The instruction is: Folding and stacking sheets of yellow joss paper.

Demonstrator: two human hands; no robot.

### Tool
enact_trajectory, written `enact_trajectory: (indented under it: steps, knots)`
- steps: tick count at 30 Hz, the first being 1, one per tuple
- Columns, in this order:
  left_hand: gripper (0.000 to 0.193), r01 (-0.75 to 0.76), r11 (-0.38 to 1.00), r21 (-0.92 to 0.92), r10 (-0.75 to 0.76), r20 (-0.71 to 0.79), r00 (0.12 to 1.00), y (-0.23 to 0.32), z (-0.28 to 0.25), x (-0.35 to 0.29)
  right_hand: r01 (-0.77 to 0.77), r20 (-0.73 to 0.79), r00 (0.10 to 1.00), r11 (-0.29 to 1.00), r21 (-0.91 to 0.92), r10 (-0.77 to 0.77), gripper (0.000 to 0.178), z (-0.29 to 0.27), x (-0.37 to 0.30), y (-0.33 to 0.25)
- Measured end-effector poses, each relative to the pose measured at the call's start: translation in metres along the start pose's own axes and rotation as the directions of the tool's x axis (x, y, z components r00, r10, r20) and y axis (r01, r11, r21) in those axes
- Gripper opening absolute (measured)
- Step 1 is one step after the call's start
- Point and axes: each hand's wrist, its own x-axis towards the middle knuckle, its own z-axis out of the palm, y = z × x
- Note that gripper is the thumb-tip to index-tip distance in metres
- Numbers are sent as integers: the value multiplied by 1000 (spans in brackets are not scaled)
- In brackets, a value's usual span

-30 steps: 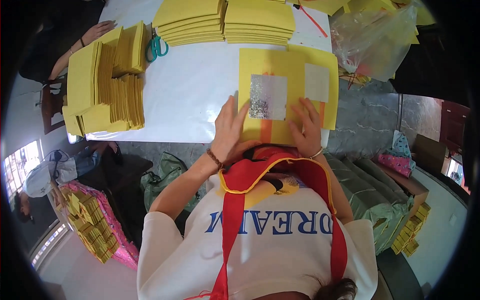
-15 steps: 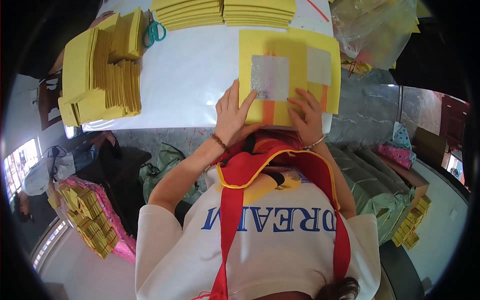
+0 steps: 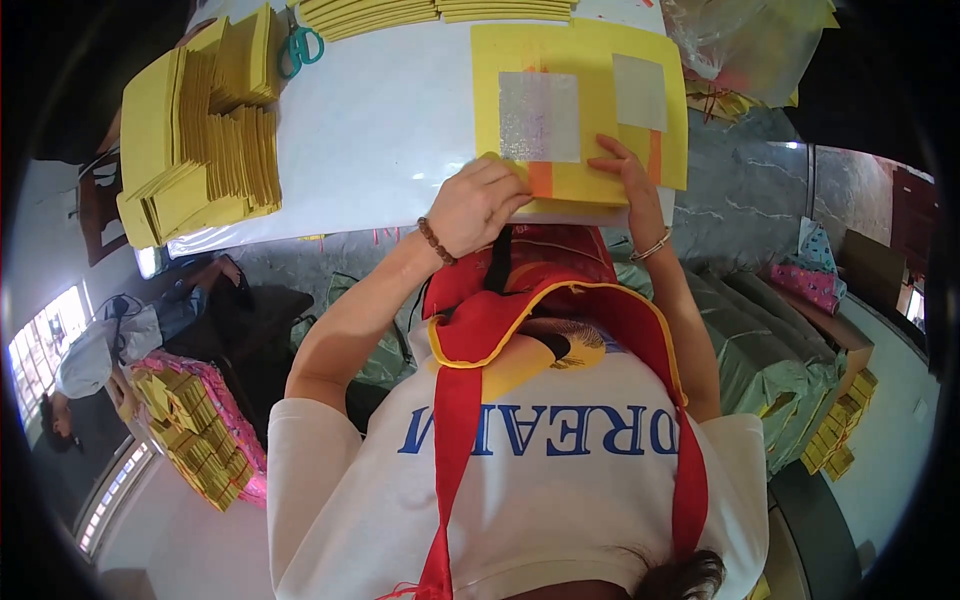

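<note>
Yellow paper sheets point(image 3: 592, 110) lie at the table's near right edge, with silver foil squares and orange stripes on them. My left hand point(image 3: 480, 208) is closed at their near left corner, its fingertips pinching the paper edge. On the right, my right hand point(image 3: 638, 190) has its fingers stretched out over the near part of the sheets, thumb hidden. The foil square point(image 3: 540, 118) on the left is fully uncovered, and so is the paler square point(image 3: 638, 92) on the right.
Folded yellow paper stacks point(image 3: 155, 120) stand on the white table point(image 3: 370, 130) at left, beside teal-handled scissors point(image 3: 300, 48). More stacks point(image 3: 375, 14) line the far side. A clear plastic bag point(image 3: 740, 45) sits far right. Green wrapped bundles point(image 3: 740, 350) stand right of me.
My left hand has gone from lying spread along the sheets' left edge to pinching their near left corner. My right hand has slid a little to the right. The whole view has shifted slightly.
</note>
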Motion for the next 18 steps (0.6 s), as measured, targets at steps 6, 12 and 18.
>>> enact_trajectory:
  steps: [6,12,18]
  knots:
    - [9,170,972,-162,-169,20,985,-5,-3,10,-57,-2,998,998,34,57,49,-2,0,0]
    - [12,227,959,-169,-217,74,973,-6,-5,10,-45,22,999,998,36,44,51,-2,2,-1]
    - [14,397,894,-210,-354,214,910,-6,-9,19,-80,-12,997,996,44,81,50,-1,1,2]
